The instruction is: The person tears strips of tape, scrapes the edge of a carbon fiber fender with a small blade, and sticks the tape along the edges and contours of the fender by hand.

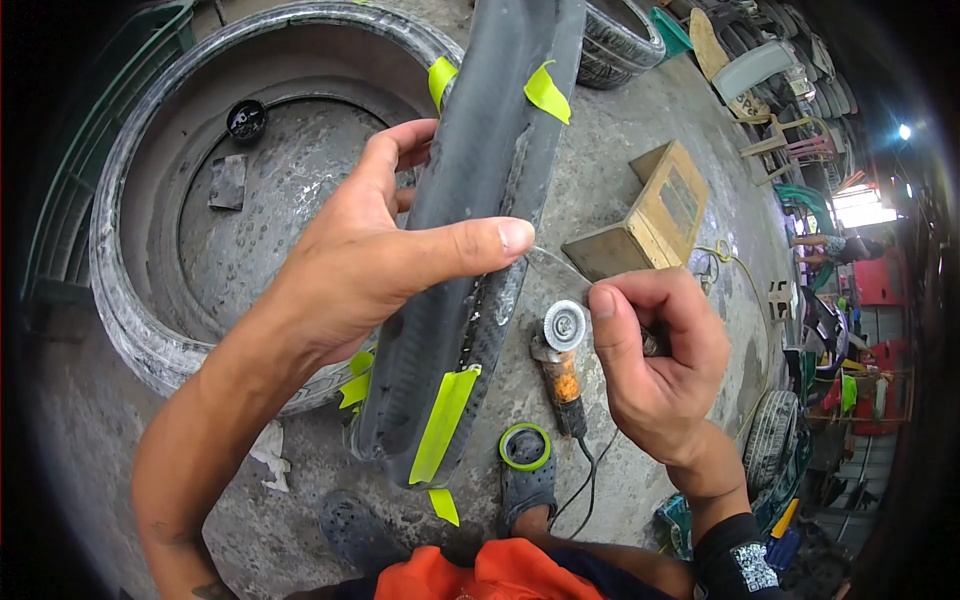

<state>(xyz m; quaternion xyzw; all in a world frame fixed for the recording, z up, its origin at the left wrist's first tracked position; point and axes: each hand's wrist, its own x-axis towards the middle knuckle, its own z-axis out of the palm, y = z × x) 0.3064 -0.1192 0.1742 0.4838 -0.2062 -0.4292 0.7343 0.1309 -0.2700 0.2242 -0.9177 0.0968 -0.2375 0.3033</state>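
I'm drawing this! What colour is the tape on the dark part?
The tape is yellow-green, best seen in the head view.

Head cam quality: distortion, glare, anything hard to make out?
Head view: strong fisheye bending, with black corners; head view: the bright opening at far right is blown out; head view: left hand and right hand look fairly sharp, but the thin strand between them is faint against the grey floor.
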